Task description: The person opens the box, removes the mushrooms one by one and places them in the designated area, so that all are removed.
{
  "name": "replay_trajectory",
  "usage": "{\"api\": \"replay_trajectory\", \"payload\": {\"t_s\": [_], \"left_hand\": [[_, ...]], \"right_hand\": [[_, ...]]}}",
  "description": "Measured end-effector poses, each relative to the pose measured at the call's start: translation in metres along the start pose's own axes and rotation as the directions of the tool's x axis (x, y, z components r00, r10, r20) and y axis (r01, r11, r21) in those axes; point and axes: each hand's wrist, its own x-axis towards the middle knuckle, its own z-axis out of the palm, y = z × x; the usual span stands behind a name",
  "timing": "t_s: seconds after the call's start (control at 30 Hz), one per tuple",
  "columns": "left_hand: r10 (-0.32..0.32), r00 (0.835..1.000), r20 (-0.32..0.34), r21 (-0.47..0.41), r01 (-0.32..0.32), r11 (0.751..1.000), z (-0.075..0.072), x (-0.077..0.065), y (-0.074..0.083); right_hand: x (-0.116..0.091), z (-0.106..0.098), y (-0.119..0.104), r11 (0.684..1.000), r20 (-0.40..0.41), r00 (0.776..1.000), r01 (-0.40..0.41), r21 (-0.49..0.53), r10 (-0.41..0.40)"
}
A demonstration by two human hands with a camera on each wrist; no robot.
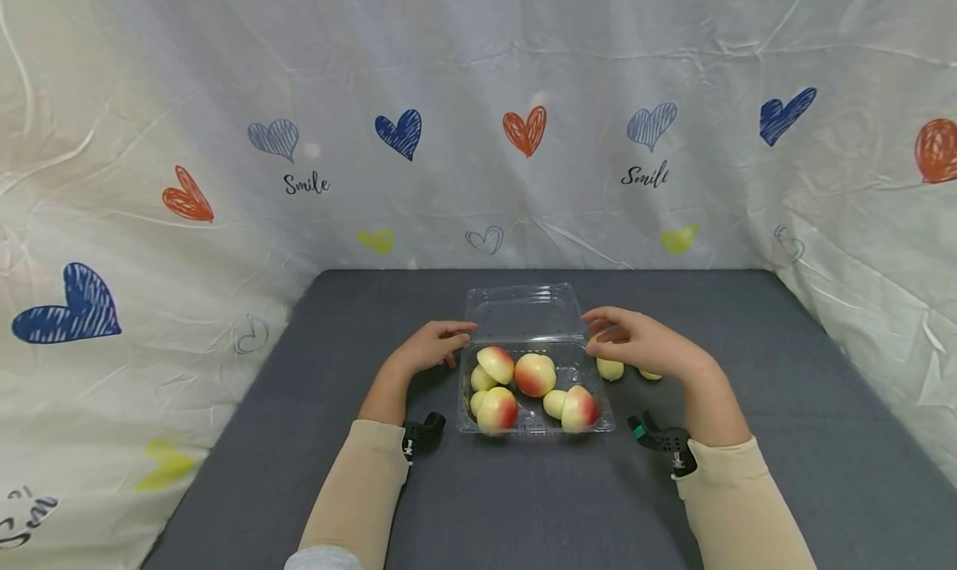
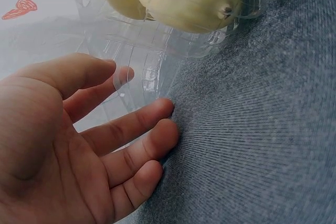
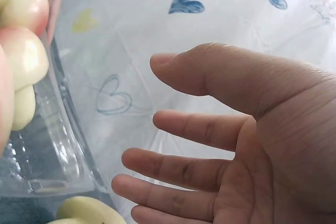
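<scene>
A clear plastic clamshell box [image 1: 531, 427] lies opened, its lid [image 1: 523, 312] folded back away from me. Inside sit several pale yellow, red-blushed, pear-shaped fruits [image 1: 535, 375]. At the box's back left corner is my left hand [image 1: 429, 350], its fingers loosely bent and spread. In the left wrist view, the index fingertip [image 2: 126, 75] overlaps the clear plastic edge, and the other fingertips come down by the grey cloth. My right hand [image 1: 635, 339] hovers at the back right corner beside the lid. Its fingers [image 3: 178, 166] extend loosely, with nothing between them and the thumb.
Two more yellow fruits [image 1: 610, 369] lie right of the box, partly under my right hand. Dark grey cloth [image 1: 523, 503] covers the table. A white sheet with printed hearts [image 1: 449, 55] hangs behind and at the sides. Black wrist cameras [image 1: 424, 434] sit near both cuffs.
</scene>
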Motion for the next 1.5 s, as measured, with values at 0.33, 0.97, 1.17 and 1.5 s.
{"api": "replay_trajectory", "payload": {"t_s": [0.33,0.97,1.17,1.5], "left_hand": [[0.013,1.000,0.004,0.015,-0.013,1.000,0.000,0.001,-0.002],[-0.002,0.999,-0.033,0.156,0.007,0.988,0.006,0.000,0.012],[-0.042,0.999,-0.027,0.175,0.046,0.983,0.008,-0.004,0.010],[-0.042,0.999,-0.002,0.213,0.041,0.976,0.004,0.004,0.018]], "right_hand": [[0.005,0.015,-0.009,0.999,0.100,0.995,-0.004,0.035,0.001],[0.005,0.031,-0.020,0.998,0.213,0.975,0.062,0.010,-0.062],[0.007,0.038,-0.017,1.000,0.263,0.964,-0.024,-0.002,0.023],[0.011,0.035,-0.020,0.991,0.292,0.951,-0.070,-0.112,0.100]]}}
